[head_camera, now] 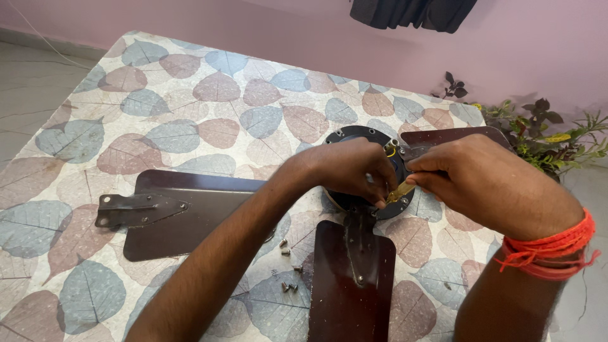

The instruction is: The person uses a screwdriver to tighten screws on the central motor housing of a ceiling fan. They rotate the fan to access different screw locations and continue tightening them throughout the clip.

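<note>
I see the leaf-patterned cloth surface (190,107) against a pink wall (506,44); both hands together, right hand (481,180) gripping a yellow-handled tool (400,191), left hand (348,168) on the dark round fan motor (354,134).

On the table (190,95), loose screws (286,266) lie between the detached blade (190,215) and the motor-mounted blade (351,285).

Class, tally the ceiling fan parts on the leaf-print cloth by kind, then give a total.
Fan blades: 3
Motor hub: 1
Loose screws: about 6; they are small
Total: about 10
</note>
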